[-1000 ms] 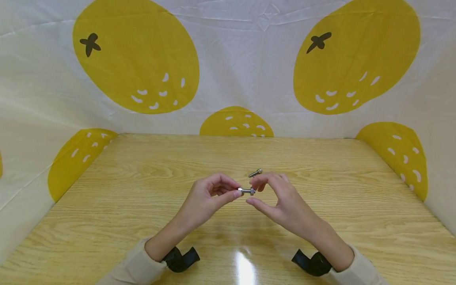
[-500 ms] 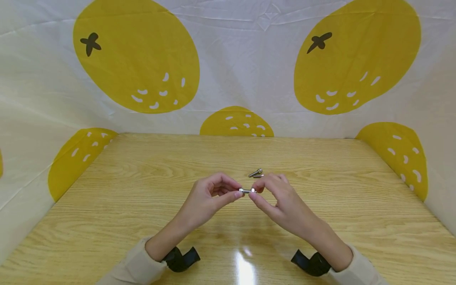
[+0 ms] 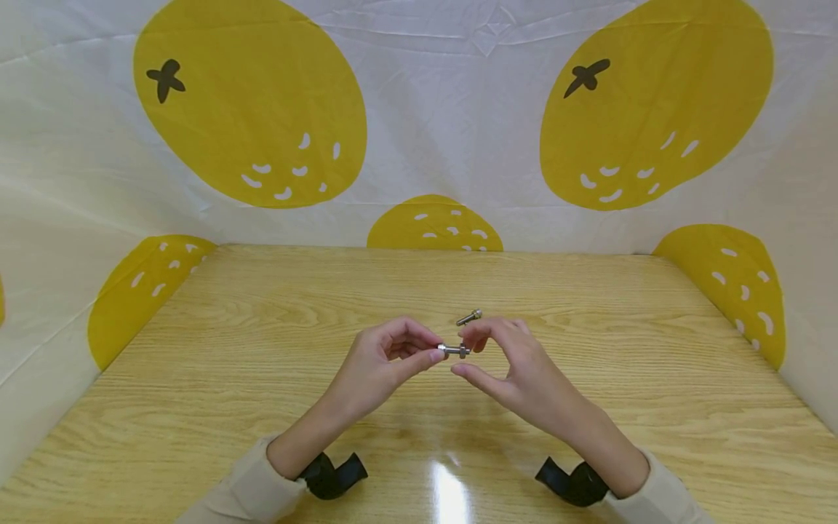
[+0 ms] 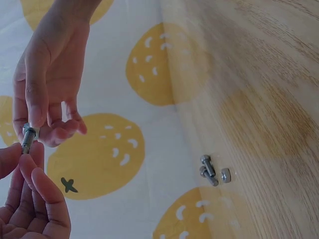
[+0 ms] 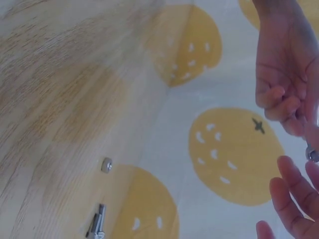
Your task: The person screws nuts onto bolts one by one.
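A silver bolt [image 3: 453, 350] lies level above the table, its head end pinched between the thumb and fingers of my left hand [image 3: 386, 356]. Near its right end sits a hex nut [image 3: 463, 351], also in the left wrist view as a nut [image 4: 29, 129] on the shank. My right hand [image 3: 511, 364] is beside that end, thumb and fingertips spread around the nut with a gap. On the table beyond, two bolts [image 4: 208, 169] lie together with a loose nut [image 4: 226, 175] beside them. The right hand hides that loose nut in the head view.
The wooden table [image 3: 275, 313] runs back to a hanging white cloth [image 3: 452, 131] with yellow fruit prints, which also closes both sides. Black wrist straps [image 3: 332, 477] show below the sleeves.
Half a second ago my right thumb and fingers pinched the nut; now they have spread off it, as they were a second ago. The left hand has stayed put with the bolt.
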